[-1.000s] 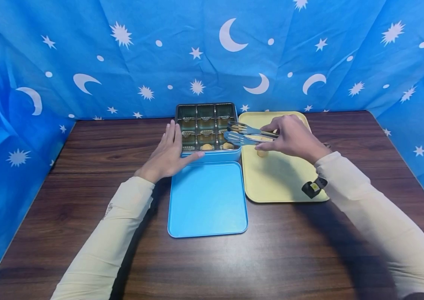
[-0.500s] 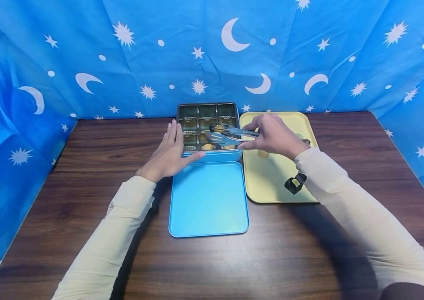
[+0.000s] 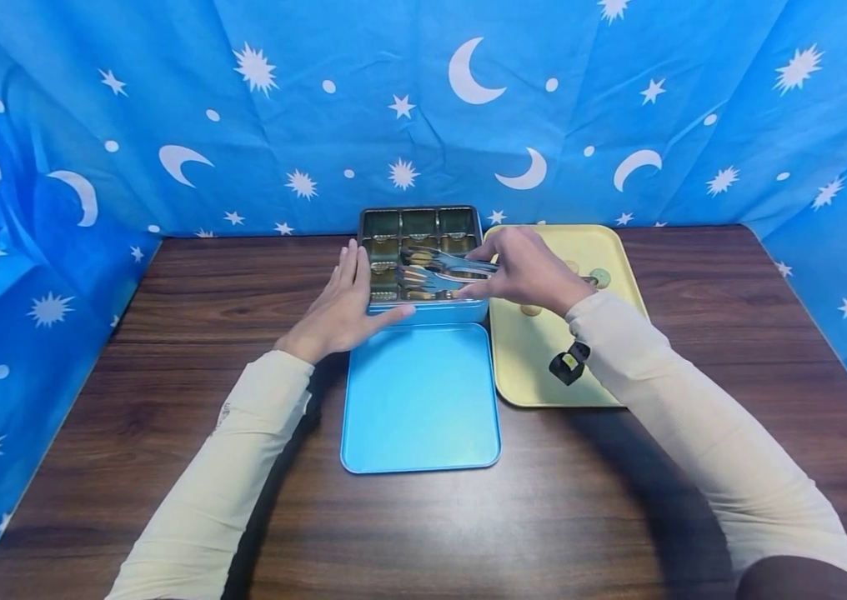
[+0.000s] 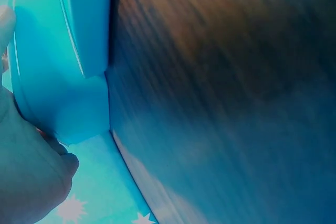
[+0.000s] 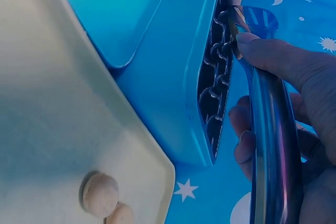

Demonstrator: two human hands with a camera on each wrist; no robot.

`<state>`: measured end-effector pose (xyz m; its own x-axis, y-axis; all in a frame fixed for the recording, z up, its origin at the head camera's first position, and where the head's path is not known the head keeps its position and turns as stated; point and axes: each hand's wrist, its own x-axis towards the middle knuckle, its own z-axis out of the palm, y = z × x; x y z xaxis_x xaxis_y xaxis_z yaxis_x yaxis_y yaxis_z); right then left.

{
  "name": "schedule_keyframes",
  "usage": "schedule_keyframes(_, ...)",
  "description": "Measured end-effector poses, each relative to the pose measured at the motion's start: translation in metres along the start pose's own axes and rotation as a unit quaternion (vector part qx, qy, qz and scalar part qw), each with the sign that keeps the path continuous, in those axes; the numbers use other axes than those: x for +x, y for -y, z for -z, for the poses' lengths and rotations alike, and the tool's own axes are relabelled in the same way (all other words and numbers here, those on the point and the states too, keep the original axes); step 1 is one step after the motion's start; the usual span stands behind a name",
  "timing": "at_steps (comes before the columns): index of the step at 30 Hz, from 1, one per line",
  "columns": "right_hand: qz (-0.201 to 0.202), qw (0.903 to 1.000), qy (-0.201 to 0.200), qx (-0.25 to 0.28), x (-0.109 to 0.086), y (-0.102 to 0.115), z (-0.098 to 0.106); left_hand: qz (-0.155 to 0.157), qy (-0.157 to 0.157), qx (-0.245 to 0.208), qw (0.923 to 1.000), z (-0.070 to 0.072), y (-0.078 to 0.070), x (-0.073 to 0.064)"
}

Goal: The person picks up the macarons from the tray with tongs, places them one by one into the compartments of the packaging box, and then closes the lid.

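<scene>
My left hand [image 3: 337, 304] rests along the left side of a blue tin [image 3: 431, 313], fingers straight and thumb across its front. The tin has a dark tray [image 3: 419, 222] of square compartments inside. With my right hand [image 3: 532, 267] I hold shiny metal tongs [image 5: 275, 129], thumb on one arm and fingers curled round the other. In the head view, the slotted tong heads lie over the front compartments of the tin. I cannot tell whether anything is between them. The tongs largely hide the front row.
A yellow tray [image 3: 536, 375] stands right of the tin. On it lie a tan round cookie [image 3: 532, 310], another tan cookie [image 3: 572, 267] and a greenish one [image 3: 600, 277]. The blue lid [image 3: 422, 400] lies in front of the tin. A star-patterned cloth [image 3: 393, 100] hangs behind.
My right hand has moved left with the tongs, from the tin's right edge to over its front middle compartments. More cookies on the yellow tray are uncovered. My left hand stays in place.
</scene>
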<state>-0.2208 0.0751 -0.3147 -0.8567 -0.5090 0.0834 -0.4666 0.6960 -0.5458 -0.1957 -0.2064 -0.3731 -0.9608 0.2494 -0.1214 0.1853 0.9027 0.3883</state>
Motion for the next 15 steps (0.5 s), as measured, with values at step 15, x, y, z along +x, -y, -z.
schedule_keyframes(15, 0.017, 0.9997, 0.014, 0.006, 0.014, 0.014, -0.010, 0.002, 0.001, -0.009, 1.0000, 0.003, 0.006, -0.004)
